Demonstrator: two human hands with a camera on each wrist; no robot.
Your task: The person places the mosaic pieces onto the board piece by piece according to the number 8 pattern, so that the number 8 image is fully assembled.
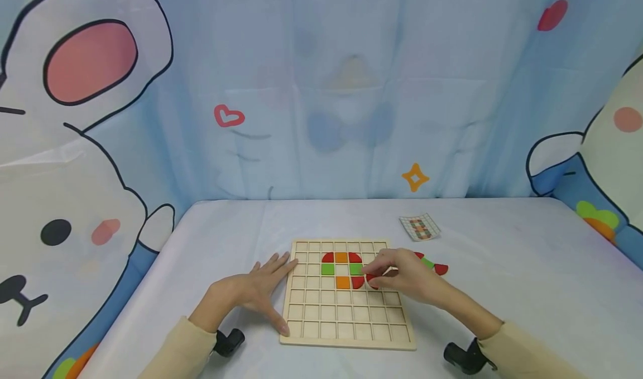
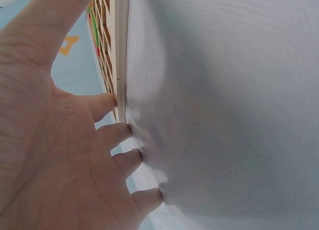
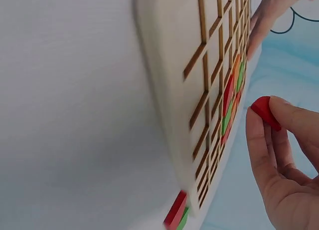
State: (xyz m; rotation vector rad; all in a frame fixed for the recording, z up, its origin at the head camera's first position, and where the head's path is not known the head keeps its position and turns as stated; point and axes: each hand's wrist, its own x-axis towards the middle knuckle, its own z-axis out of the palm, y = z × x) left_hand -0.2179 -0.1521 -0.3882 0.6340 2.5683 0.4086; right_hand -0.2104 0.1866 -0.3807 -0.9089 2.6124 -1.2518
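Note:
A wooden grid board lies flat on the table. Several coloured tiles sit in its upper cells, among them an orange square, a green square and a red rounded tile. My left hand spreads along the board's left edge, thumb and index finger touching the frame; in the left wrist view, the other fingertips rest on the cloth. Between thumb and fingertips, my right hand pinches another red rounded tile, held over the board's right half, right of the placed tiles.
Beside the board's right edge lie loose tiles, including a green tile and a red tile. Behind them is a small printed pattern card. A white cloth covers the table, and a blue cartoon curtain hangs behind it.

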